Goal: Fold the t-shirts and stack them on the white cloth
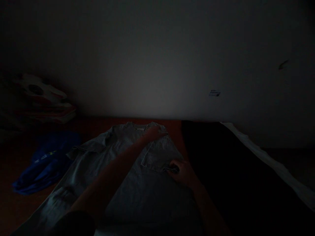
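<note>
The scene is very dark. A grey short-sleeved shirt (128, 183) lies spread flat on a reddish-brown surface (14, 203), collar away from me. My left hand (154, 132) reaches across to the shirt's right shoulder near the collar, fingers closed on the cloth there. My right hand (183, 172) rests at the shirt's right side and pinches the end of the sleeve, which is folded inward over the chest.
A crumpled blue garment (46, 162) lies left of the shirt. A stack of light and red things (44, 101) sits at the far left by the wall. A black cloth (233, 177) with a white strip (270, 164) covers the right side.
</note>
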{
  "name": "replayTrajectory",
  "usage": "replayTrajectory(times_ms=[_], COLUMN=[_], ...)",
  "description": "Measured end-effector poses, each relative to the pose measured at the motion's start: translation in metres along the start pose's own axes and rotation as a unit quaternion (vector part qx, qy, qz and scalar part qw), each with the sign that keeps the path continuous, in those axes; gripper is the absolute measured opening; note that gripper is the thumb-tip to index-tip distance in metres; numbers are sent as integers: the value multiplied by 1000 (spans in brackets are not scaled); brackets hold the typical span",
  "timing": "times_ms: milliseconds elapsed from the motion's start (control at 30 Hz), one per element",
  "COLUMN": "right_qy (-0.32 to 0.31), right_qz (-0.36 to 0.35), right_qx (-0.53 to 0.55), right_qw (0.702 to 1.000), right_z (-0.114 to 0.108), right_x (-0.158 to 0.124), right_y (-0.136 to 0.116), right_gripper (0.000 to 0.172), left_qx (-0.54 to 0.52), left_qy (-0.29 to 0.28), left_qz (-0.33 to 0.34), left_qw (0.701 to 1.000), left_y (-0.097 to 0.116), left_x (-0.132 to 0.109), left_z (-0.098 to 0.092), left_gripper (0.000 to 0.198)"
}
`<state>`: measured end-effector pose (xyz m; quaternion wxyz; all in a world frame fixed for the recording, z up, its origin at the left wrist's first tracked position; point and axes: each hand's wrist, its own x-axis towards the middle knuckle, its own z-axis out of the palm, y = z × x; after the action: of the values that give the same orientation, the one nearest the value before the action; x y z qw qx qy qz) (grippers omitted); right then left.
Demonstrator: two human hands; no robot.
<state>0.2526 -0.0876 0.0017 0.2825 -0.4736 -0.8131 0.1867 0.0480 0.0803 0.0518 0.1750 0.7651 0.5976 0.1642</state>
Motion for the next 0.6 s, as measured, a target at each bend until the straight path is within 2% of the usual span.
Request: replayTrajectory(times_ms=[100, 167, 267, 367, 467, 600], right_qy=[-3, 1, 8, 24, 33, 21], right_qz=[0, 0, -1, -17, -35, -28], right_qx=[-19, -20, -28, -47, -60, -61], right_qw=[1000, 1000, 1000, 998, 997, 998], right_z=[2, 4, 5, 6, 7, 8], right_x=[-1, -2, -4, -4, -3, -2], right_y=[4, 6, 7, 7, 6, 4], right_gripper=[8, 9, 18, 23, 23, 23], left_qx=[-4, -12, -32, -53, -59, -31], left_qy=[-5, -11, -17, 1, 26, 32], left_qz=[-14, -21, -22, -27, -37, -38], left_qw=[1000, 1000, 999, 998, 997, 998], left_y=[14, 18, 20, 21, 21, 9], left_x=[20, 32, 52, 68, 70, 52], left_z=[20, 26, 26, 24, 28, 33], left_gripper=[52, 42, 24, 27, 36, 39])
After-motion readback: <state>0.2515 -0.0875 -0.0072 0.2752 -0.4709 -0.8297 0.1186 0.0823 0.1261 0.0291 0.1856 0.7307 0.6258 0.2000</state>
